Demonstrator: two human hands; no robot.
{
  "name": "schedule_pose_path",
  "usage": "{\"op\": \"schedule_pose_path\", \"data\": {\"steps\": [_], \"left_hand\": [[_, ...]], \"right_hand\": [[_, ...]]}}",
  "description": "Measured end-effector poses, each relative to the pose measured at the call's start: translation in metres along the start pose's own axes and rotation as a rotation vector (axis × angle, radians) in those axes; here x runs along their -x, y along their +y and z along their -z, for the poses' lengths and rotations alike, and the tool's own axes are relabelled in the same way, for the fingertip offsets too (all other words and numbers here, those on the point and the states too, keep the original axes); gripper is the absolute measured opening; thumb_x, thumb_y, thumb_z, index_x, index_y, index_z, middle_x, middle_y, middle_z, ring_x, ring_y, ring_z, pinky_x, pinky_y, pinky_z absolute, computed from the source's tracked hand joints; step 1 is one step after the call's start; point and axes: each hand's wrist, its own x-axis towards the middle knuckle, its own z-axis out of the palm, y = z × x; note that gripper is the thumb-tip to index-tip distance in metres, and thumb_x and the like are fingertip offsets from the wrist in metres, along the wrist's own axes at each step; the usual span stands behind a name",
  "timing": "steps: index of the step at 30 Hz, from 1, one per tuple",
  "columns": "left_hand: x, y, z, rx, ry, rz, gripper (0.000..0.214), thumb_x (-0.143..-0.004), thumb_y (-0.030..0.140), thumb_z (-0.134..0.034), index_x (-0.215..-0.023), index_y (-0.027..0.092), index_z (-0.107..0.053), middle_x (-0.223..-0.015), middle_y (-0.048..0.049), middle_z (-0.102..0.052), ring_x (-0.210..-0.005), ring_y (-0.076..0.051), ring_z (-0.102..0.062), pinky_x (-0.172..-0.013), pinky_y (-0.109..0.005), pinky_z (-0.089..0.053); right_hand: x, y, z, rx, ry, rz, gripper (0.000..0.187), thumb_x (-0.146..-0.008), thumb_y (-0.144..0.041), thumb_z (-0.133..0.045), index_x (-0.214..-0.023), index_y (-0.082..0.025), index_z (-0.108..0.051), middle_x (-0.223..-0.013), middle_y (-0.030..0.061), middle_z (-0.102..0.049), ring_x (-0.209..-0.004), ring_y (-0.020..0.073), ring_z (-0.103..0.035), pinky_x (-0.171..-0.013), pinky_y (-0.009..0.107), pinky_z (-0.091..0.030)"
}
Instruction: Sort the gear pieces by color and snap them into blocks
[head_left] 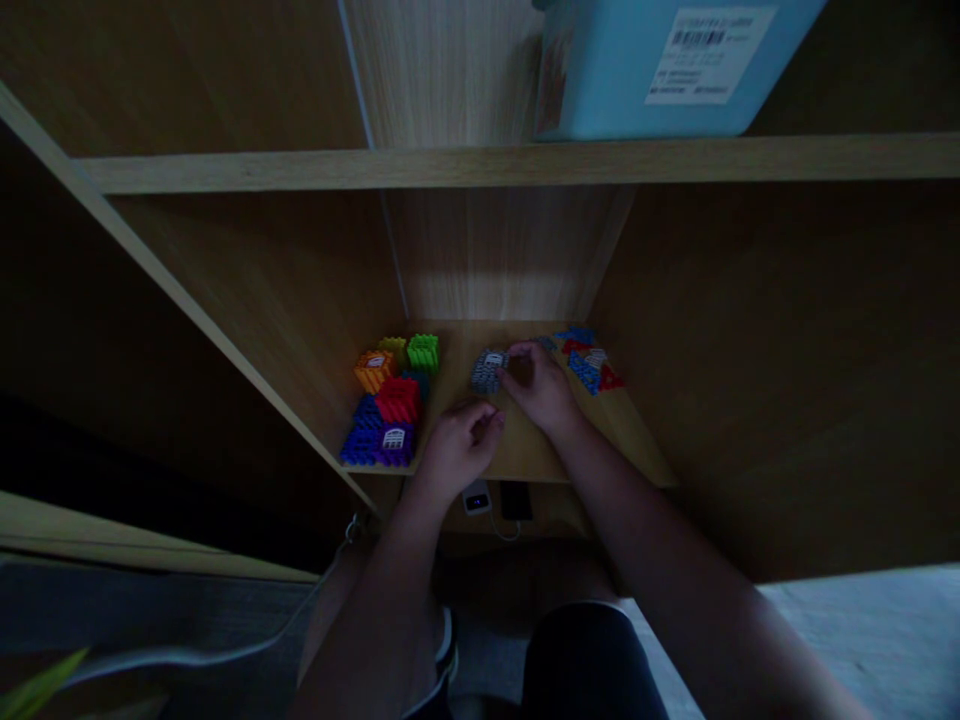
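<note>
While a grey block (pixel 484 374) with a white window piece (pixel 494 359) sits mid-shelf on the wooden board (pixel 529 452), the person's right hand (pixel 541 385) has thumb and forefinger at its right edge; whether they grip it cannot be told. The left hand (pixel 461 445) is curled just nearer the body, its contents unclear. Coloured blocks (pixel 398 400) crowd the left side, blue and red flat pieces (pixel 583 373) lie rightward, and a light-blue bin (pixel 600 80) rests above.
</note>
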Motion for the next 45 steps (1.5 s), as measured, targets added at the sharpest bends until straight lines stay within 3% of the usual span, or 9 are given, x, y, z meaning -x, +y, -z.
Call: {"op": "schedule_pose_path", "data": {"steps": [28, 35, 40, 42, 45], "left_hand": [[0.000, 0.002, 0.000, -0.009, -0.005, -0.001, 0.027, -0.105, 0.033, -0.060, -0.082, 0.021, -0.065, -0.075, 0.0018, -0.063, -0.068, -0.013, -0.059, -0.065, -0.026, -0.041], [0.000, -0.001, -0.001, -0.014, 0.000, -0.007, 0.026, -0.106, 0.033, -0.061, -0.084, 0.021, -0.066, -0.076, 0.0018, -0.064, -0.068, -0.013, -0.059, -0.065, -0.026, -0.041], [0.000, -0.001, 0.000, -0.041, 0.001, -0.015, 0.026, -0.106, 0.032, -0.061, -0.084, 0.021, -0.067, -0.076, 0.0020, -0.064, -0.069, -0.012, -0.060, -0.065, -0.025, -0.041], [0.000, -0.001, -0.001, -0.041, 0.000, -0.018, 0.026, -0.106, 0.033, -0.061, -0.084, 0.021, -0.067, -0.075, 0.0019, -0.064, -0.068, -0.012, -0.060, -0.065, -0.025, -0.041], [0.000, -0.001, -0.001, -0.034, 0.005, -0.019, 0.026, -0.106, 0.032, -0.061, -0.083, 0.021, -0.067, -0.074, 0.0018, -0.065, -0.068, -0.013, -0.060, -0.065, -0.025, -0.042]], "right_hand": [[0.001, 0.008, -0.006, -0.060, -0.091, 0.000, 0.045, -0.091, -0.049, -0.074, -0.126, -0.025, -0.059, -0.128, 0.0143, -0.075, -0.119, 0.0315, -0.073, -0.109, 0.054, -0.057], [0.001, 0.004, -0.004, -0.049, -0.048, 0.002, 0.047, -0.096, -0.059, -0.071, -0.126, -0.024, -0.061, -0.127, 0.0147, -0.075, -0.119, 0.0322, -0.072, -0.109, 0.054, -0.057], [-0.006, 0.018, 0.004, 0.145, 0.091, -0.039, 0.035, -0.109, -0.044, -0.045, -0.124, -0.021, -0.065, -0.121, 0.0174, -0.077, -0.119, 0.0341, -0.070, -0.113, 0.057, -0.053], [-0.007, 0.025, 0.003, 0.266, 0.042, -0.052, 0.036, -0.104, -0.034, -0.049, -0.130, -0.017, -0.066, -0.129, 0.0206, -0.076, -0.125, 0.0361, -0.068, -0.117, 0.057, -0.050], [-0.005, 0.030, -0.002, 0.424, -0.108, -0.084, 0.053, -0.093, -0.023, -0.058, -0.145, -0.014, -0.062, -0.148, 0.0226, -0.068, -0.142, 0.0382, -0.059, -0.123, 0.057, -0.045]]}}
